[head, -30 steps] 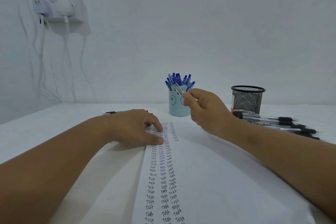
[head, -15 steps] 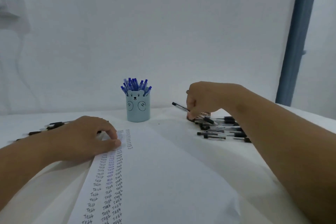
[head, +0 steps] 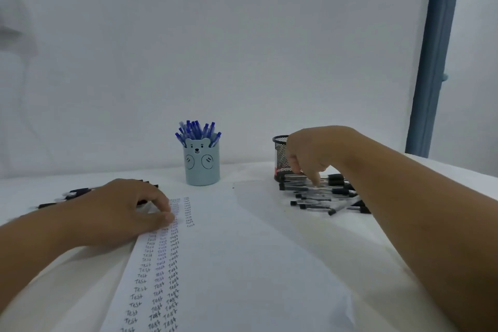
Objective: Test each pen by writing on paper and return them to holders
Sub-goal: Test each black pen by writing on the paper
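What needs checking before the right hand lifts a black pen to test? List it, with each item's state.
1. Right hand is over the black pen pile, fingertips down among the pens: ok.
2. One pen is firmly pinched: cannot tell, the fingers hide the contact.
3. Left hand rests on the paper at its upper left to steady it: ok.
4. Blank writing space to the right of the "Test" columns: ok.
5. Mesh holder stands upright behind the pile with room for returns: ok, though the hand hides part of it.
6. Bear holder, full of blue pens, stands apart from the reach path: ok.
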A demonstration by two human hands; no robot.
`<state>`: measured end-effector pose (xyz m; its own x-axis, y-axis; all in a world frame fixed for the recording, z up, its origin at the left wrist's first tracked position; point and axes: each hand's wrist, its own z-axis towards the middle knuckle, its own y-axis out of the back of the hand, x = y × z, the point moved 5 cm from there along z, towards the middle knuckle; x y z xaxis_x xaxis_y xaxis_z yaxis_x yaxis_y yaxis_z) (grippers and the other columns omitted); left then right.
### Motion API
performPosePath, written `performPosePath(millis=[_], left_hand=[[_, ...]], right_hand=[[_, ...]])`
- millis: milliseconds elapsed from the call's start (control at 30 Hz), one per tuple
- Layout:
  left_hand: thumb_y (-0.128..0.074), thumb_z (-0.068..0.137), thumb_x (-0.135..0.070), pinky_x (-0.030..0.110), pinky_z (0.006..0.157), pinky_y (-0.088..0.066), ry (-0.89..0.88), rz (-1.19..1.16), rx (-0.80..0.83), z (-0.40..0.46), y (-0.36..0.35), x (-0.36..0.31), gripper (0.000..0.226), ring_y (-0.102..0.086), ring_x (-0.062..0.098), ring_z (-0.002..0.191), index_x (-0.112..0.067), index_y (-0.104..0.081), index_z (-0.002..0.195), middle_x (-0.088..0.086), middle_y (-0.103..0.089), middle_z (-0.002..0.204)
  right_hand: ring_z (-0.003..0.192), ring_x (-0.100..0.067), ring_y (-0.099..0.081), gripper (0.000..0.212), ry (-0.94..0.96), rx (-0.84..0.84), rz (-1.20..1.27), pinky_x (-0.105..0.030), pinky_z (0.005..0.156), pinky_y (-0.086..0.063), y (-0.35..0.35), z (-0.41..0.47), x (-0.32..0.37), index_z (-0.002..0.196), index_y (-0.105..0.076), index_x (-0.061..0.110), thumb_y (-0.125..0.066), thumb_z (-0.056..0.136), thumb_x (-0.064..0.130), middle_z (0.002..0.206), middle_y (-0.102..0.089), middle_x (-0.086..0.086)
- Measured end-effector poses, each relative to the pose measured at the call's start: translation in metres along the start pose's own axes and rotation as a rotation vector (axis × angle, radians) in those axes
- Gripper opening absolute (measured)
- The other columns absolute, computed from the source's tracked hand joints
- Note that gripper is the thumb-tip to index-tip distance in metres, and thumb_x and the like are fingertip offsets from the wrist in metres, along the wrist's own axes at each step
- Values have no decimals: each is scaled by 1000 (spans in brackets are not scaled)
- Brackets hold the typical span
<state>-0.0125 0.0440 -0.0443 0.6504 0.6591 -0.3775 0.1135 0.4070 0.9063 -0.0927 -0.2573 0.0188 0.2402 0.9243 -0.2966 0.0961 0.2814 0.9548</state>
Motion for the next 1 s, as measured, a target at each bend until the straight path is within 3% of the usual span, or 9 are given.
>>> performPosePath(millis=[67,167,233,333,467,567,667,833,1000], left_hand=[[-65,65,-75,27,103,-44,8,-18,-13,1,1,-2,36,-57,-8,110,-51,-72,92,-32,-67,109],[-79,80,-47,17,94,-43,27,-47,-71,2,10,1,8,-59,-11,107,-45,-76,87,-31,-68,106],[-80,83,-36,19,94,-46,10,-28,-113,0,21,4,7,-61,-9,102,-42,-76,85,-29,-70,101],[-82,80,-30,23,88,-51,22,38,-106,-8,43,12,14,-61,-6,94,-41,-76,85,-28,-69,94],[-91,70,-38,32,86,-53,108,38,95,-20,58,31,23,-63,8,82,-40,-77,88,-20,-69,84],[-93,68,-34,15,64,-46,140,48,219,-27,56,38,26,-56,-2,65,-34,-79,90,-19,-67,76],[-92,71,-26,10,53,-37,174,44,223,-26,52,42,22,-51,-2,56,-25,-80,90,-16,-65,70],[-86,77,-28,11,54,-38,209,50,173,-23,51,46,9,-52,-1,55,-26,-79,82,-17,-61,61],[-88,74,-31,11,49,-37,204,90,166,-22,49,42,16,-50,-2,51,-25,-77,84,-20,-58,57]], right_hand=[[72,-14,-61,37,70,-91,40,-22,56,-43,4,-4,16,106,-70,16,-66,75,-4,97,-64,5],[88,-18,-59,28,270,-292,210,-30,67,-47,10,-14,65,96,-58,28,-56,81,5,93,-54,12],[92,-17,-56,25,446,-371,318,-32,71,-46,6,-18,105,102,-58,30,-58,85,12,96,-56,9],[81,-6,-54,16,602,-388,545,-31,74,-52,-8,-14,146,101,-63,30,-60,90,18,92,-64,8],[70,-4,-53,8,674,-400,662,-16,65,-44,-27,-6,168,95,-68,26,-60,93,23,81,-65,9],[71,0,-54,10,650,-392,731,-12,65,-42,-30,-1,169,92,-71,26,-61,93,25,79,-65,10],[73,1,-55,11,660,-385,754,-10,67,-41,-31,1,168,91,-71,28,-62,94,24,80,-66,9],[70,1,-54,11,667,-392,755,-10,65,-40,-30,1,171,89,-70,28,-62,94,23,76,-63,10],[70,2,-54,10,666,-391,763,-9,66,-40,-30,0,171,91,-71,28,-62,94,24,77,-63,9]])
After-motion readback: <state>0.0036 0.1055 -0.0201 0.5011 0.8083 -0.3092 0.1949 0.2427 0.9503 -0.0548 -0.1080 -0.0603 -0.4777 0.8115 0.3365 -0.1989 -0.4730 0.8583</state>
